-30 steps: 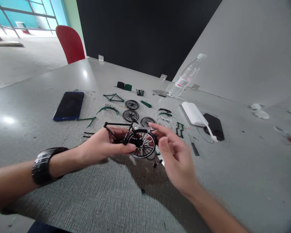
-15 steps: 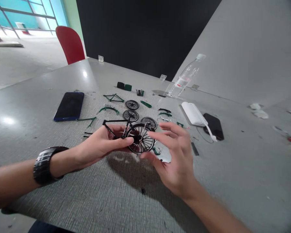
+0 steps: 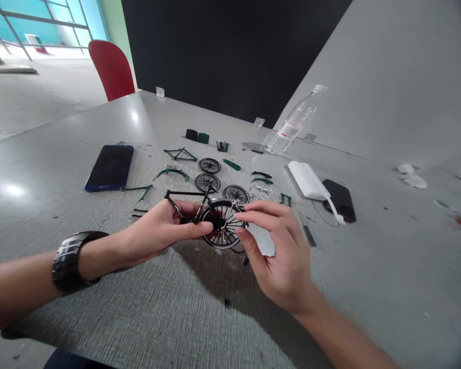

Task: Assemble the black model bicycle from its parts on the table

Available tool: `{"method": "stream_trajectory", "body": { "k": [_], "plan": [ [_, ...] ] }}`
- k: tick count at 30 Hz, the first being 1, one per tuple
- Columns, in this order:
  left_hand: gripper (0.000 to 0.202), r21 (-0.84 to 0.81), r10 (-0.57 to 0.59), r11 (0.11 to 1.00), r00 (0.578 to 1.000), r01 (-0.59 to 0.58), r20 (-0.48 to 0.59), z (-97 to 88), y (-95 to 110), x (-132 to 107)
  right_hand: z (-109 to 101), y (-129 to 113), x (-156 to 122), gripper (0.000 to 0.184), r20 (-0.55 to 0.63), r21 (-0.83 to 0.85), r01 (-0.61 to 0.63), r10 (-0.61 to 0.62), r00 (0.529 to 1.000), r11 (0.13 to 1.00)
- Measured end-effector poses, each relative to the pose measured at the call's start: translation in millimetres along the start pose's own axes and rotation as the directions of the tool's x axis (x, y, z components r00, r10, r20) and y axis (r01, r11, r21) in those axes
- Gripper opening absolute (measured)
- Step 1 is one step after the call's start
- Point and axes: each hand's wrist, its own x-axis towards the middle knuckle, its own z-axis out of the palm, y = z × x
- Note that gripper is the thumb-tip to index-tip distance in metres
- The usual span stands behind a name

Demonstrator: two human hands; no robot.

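Observation:
My left hand (image 3: 163, 223) is closed around a small black model bicycle frame (image 3: 188, 193), its thumb lying along the frame near the hub. A spoked rear wheel (image 3: 223, 241) with a black mudguard is mounted on that frame, facing me. At the wheel's right edge, the thumb and fingers of my right hand (image 3: 286, 251) pinch the rim and mudguard area; the exact contact is partly hidden. Just beyond my hands lie loose spoked wheels (image 3: 236, 194), a green bicycle frame (image 3: 180, 155) and a curved green mudguard (image 3: 172, 173).
On the grey table (image 3: 146, 307) a phone (image 3: 109, 168) lies left. A clear bottle (image 3: 294, 125) leans at the back right, near a white power bank (image 3: 309, 180) and a screwdriver (image 3: 307, 230). A dark panel (image 3: 230, 51) stands behind.
My right hand's thumb and fingers have come closer together at the wheel's right edge. The model bicycle has shifted slightly down, while my left hand keeps its grip.

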Motion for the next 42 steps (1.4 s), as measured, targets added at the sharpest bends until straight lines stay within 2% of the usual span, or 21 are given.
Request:
{"method": "stream_trajectory", "body": {
  "k": [10, 16, 19, 22, 27, 32, 35, 42],
  "plan": [
    [0.029, -0.023, -0.042, 0.999, 0.998, 0.043, 0.036, -2.4, -1, 0, -3, 0, -3, 0.028, 0.016, -0.003, 0.035, -0.035, 0.999, 0.999],
    [0.031, -0.031, -0.041, 0.999, 0.997, 0.043, 0.064, -4.1, -3, -1, -8, -6, 0, 0.028, 0.103, -0.093, 0.156, -0.146, 0.984, 0.983],
    [0.037, -0.009, -0.034, 0.999, 0.992, 0.035, 0.12, -5.7, -4, -2, -8, -9, 2, 0.024, 0.102, -0.09, 0.155, -0.146, 0.984, 0.984],
    [0.041, -0.011, -0.043, 0.999, 0.986, 0.046, 0.159, -5.6, -2, -2, -7, -11, 4, 0.018, 0.061, -0.064, 0.105, -0.101, 0.993, 0.992],
    [0.037, -0.043, -0.066, 0.996, 0.984, 0.074, 0.165, -3.2, 0, -2, -6, -14, 4, 0.016, -0.013, -0.075, 0.063, -0.064, 0.998, 0.995],
    [0.03, -0.102, -0.097, 0.988, 0.976, 0.119, 0.192, -1.9, 1, -2, -6, -14, 3, 0.019, 0.064, -0.148, 0.181, -0.173, 0.983, 0.972],
    [0.026, -0.14, -0.104, 0.981, 0.974, 0.134, 0.202, -0.9, 4, -3, -6, -15, 2, 0.018, 0.103, -0.199, 0.212, -0.194, 0.976, 0.957],
    [0.021, -0.037, -0.156, 0.985, 0.966, 0.167, 0.208, 1.6, 13, -2, -7, -22, 3, 0.021, 0.118, -0.183, 0.257, -0.238, 0.964, 0.949]
  ]
}}
